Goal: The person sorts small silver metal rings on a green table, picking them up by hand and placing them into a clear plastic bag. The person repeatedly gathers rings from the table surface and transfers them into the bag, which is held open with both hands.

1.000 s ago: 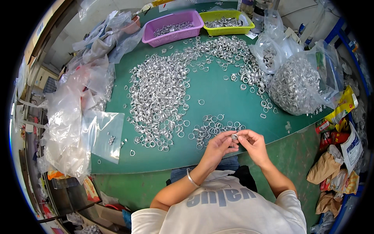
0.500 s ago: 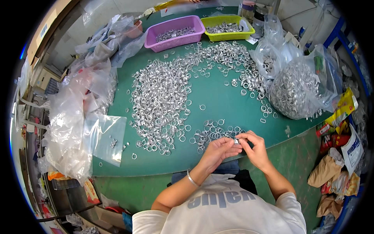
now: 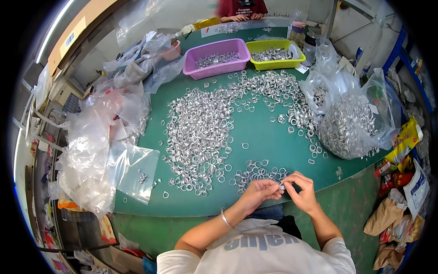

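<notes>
Just above the table's near edge, my left hand (image 3: 261,193) and my right hand (image 3: 301,191) meet at a small silver metal ring (image 3: 282,186). Thumbs and fingertips of both hands pinch it. Directly beyond them lies a small group of silver rings (image 3: 258,172) on the green table (image 3: 269,139). A large heap of similar rings (image 3: 198,137) spreads to the left of this group. More rings (image 3: 273,82) run in a band along the far side and down to the right.
A purple basket (image 3: 216,71) and a yellow-green basket (image 3: 276,64) hold rings at the back. A bulging clear bag of rings (image 3: 349,125) stands right. Plastic bags (image 3: 86,160) crowd the left. Across the table, another person's hands (image 3: 239,18) rest near small pieces.
The view has tilted upward, bringing the person across the table further into sight. Both my hands still pinch the ring, with only slight finger movement.
</notes>
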Demonstrator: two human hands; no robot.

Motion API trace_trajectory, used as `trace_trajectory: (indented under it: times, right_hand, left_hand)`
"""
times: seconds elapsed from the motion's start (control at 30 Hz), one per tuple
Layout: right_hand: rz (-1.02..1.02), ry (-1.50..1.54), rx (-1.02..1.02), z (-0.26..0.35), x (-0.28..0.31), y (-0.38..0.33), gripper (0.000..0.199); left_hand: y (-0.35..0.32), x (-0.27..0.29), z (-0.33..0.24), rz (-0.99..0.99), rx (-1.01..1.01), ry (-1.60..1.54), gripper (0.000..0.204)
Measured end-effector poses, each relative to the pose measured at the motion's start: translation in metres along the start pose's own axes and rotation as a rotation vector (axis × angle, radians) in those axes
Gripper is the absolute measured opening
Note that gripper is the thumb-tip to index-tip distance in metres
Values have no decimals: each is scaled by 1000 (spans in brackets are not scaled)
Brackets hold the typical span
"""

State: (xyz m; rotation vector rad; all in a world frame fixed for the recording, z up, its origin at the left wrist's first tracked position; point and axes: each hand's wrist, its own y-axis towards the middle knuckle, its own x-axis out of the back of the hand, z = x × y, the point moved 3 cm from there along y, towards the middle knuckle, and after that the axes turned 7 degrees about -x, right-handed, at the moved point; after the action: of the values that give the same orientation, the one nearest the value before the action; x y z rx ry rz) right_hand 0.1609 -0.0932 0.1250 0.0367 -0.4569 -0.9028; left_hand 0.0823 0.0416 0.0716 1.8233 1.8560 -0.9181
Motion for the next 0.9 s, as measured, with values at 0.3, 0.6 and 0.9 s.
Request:
trace_trajectory:
  times: [0.3, 0.6, 0.9]
  right_hand:
    - [10, 91, -191, -5, 5, 1, 11]
    - [-10, 345, -291, -1, 1, -3, 9]
    - [38, 393, -378, 5, -4, -8, 7]
  left_hand:
    - [3, -4, 4, -124, -77, 93, 19]
    - [-8, -18, 2, -122, -94, -11, 16]
    - [-15, -23, -2, -130, -195, 72, 13]
